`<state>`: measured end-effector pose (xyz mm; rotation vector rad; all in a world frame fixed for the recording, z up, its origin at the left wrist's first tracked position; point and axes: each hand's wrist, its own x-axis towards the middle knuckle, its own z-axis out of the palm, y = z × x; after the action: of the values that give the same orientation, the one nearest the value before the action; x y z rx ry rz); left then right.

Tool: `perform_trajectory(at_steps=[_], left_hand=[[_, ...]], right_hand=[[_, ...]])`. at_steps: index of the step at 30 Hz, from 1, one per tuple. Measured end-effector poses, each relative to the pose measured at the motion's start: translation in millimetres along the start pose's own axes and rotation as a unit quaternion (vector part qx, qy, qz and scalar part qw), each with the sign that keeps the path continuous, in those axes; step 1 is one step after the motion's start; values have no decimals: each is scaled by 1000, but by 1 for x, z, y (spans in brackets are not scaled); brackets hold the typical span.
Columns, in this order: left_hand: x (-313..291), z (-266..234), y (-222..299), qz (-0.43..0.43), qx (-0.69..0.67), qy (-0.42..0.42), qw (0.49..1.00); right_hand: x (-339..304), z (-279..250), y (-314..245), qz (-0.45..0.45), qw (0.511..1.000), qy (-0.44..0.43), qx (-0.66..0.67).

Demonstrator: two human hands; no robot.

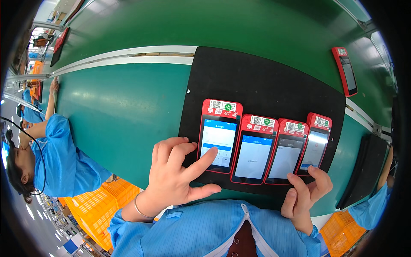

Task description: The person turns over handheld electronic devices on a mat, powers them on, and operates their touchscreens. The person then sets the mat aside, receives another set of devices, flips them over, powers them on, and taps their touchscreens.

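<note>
Four red handheld terminals with touch screens lie side by side on a black mat. My left hand (pixel 175 169) is open, its index fingertip on the lower screen of the leftmost terminal (pixel 220 130), which shows a blue button and a keypad. Beside it, the second terminal (pixel 254 150) has a pale screen with a blue top bar. My right hand (pixel 306 192) is open and empty, fingers bent and apart. Its index fingertip is at the lower edge of the third terminal (pixel 286 152), and another fingertip is by the lower edge of the rightmost terminal (pixel 316 143), which has a lit screen.
The black mat (pixel 252 81) covers part of the green table (pixel 128 94). Another red terminal (pixel 346 73) lies at the far right, beyond a metal rail (pixel 128 58). Orange crates (pixel 100 210) stand at the left, near a co-worker in a blue smock (pixel 64 158). A second co-worker's sleeve (pixel 371 207) shows at right.
</note>
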<state>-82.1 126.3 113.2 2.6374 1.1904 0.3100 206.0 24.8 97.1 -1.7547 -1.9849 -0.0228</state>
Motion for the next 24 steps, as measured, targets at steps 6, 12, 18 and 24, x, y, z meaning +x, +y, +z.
perform_trajectory(at_steps=[6, 12, 18, 24], left_hand=[[3, -2, -1, 0, -1, -4, 1000], [12, -2, -7, -43, -78, 12, 996], [15, -4, -7, -44, -75, -1, 996], [19, -2, -9, -31, -70, 8, 997]], right_hand=[[0, 0, 0, 1, 1000, -3, -1], [2, -7, 2, -26, 998, -52, -3], [1, -2, 1, -1, 1000, -4, 8], [1, -3, 1, -3, 1000, -1, 5]])
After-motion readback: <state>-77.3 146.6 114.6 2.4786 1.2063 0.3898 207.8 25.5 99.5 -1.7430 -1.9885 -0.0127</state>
